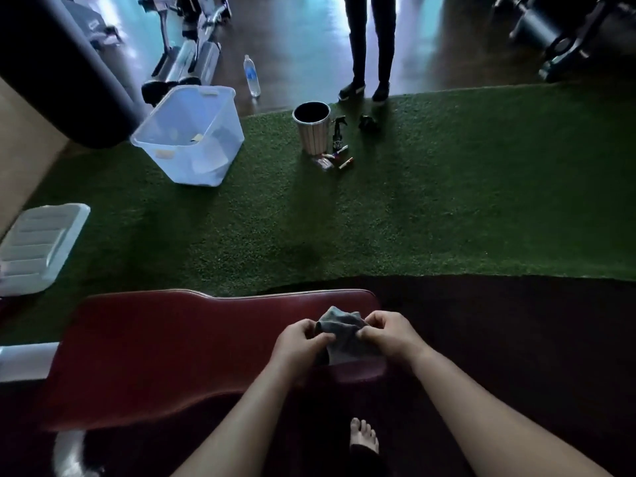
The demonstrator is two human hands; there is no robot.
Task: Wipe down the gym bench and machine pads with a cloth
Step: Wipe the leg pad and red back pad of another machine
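I see both hands over the right end of the red bench pad [165, 342]. The left hand [301, 342] and the right hand [389, 333] both pinch the grey cloth [339, 333] with closed fingers, each on one side of it, and the cloth is bunched between them, just above the pad or touching it; I cannot tell which. I judge that the wiping is at an early stage: the hands seem to arrange the cloth, and the pad shows no wet streak that I can make out in this dim light. Almost all the pad, to the left of the hands, is probably left to wipe, and also the machine pads, which I do not see clearly here.

The pad's far edge borders the green turf [413, 208], and its right end is rounded, just beside the hands. Leftward the pad surface is free for long strokes. The plastic bin [192, 132], the metal can [311, 132] and the spray bottle [339, 134] stand well apart on the turf.
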